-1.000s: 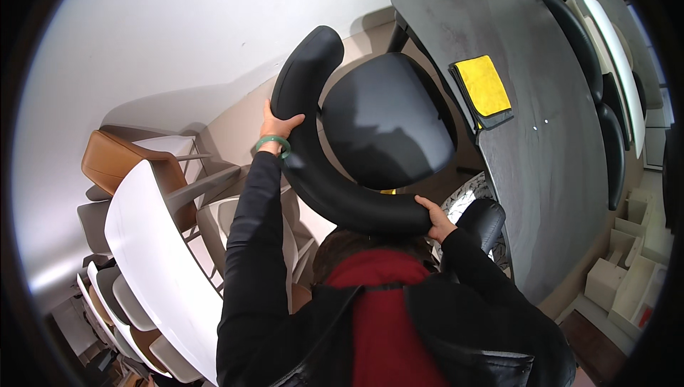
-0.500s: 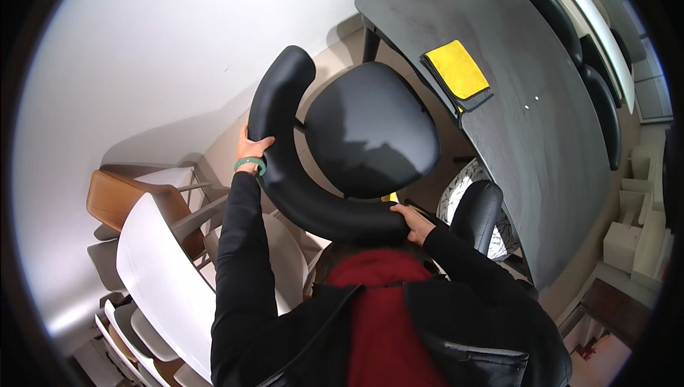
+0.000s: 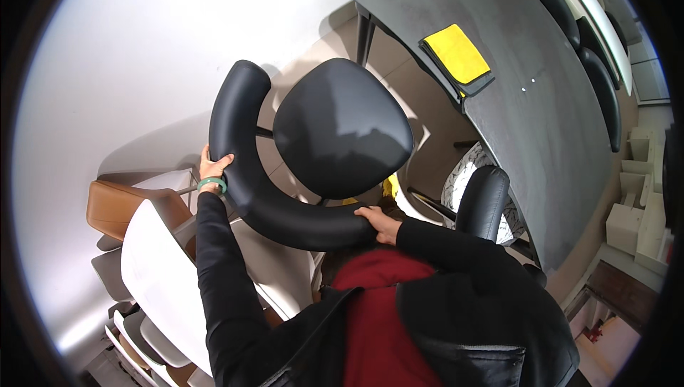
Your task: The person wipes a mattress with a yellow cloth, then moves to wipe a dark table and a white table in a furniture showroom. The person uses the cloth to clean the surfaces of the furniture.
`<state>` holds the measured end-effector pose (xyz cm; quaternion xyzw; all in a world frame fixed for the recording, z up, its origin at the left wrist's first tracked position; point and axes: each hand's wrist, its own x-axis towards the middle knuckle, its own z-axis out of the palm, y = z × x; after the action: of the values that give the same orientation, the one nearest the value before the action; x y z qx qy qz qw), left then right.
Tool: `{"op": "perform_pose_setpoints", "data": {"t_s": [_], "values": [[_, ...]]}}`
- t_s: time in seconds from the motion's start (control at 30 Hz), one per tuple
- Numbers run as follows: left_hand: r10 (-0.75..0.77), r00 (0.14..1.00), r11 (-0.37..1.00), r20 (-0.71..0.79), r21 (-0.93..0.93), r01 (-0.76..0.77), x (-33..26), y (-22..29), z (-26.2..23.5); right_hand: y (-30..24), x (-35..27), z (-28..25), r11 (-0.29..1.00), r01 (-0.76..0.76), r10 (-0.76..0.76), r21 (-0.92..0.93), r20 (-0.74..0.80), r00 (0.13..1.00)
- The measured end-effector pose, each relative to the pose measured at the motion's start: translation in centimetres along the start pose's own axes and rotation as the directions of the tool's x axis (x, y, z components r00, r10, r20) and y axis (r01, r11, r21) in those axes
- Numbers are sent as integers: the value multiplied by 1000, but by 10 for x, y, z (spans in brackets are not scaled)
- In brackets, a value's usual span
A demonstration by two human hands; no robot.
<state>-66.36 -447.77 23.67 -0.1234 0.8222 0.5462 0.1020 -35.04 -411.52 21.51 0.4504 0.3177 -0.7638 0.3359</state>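
Observation:
A black padded chair has a curved backrest on the side near me and a rounded seat beyond it. My left hand, with a green bangle at the wrist, grips the backrest on its left side, thumb on top. Near the backrest's right end, my right hand is closed over the padding, fingers partly hidden beneath. The chair stands apart from the dark grey table, with floor showing between them. A folded yellow and grey cloth lies at the table's near edge.
Right of me is another chair with a black backrest and patterned seat. A white table and a tan chair stand at the left. Black chairs line the table's far side. A white wall rises at the left.
The black chair has moved left, away from the grey table, with both my hands still on its backrest. The gap of floor between chair and table has widened.

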Motion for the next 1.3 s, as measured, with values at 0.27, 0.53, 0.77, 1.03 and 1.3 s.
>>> {"op": "perform_pose_setpoints", "data": {"t_s": [0.27,0.53,0.77,1.03,1.3], "values": [[-56,990,994,131,-80,67,11,15,25,7,-16,33,991,-127,129,41,-39,991],[279,957,497,-83,865,-70,-40,30,47,-17,-27,-17,902,100,-54,-421,120,991],[9,991,223,134,966,-133,-100,67,98,-60,-88,-125,-118,356,-880,-927,263,394],[39,812,423,582,727,-541,-96,83,254,-53,-151,-190,-337,-223,-871,-915,213,443],[584,358,283,729,230,-931,-89,187,445,-52,-156,-191,-213,152,-969,-965,229,98]]}}
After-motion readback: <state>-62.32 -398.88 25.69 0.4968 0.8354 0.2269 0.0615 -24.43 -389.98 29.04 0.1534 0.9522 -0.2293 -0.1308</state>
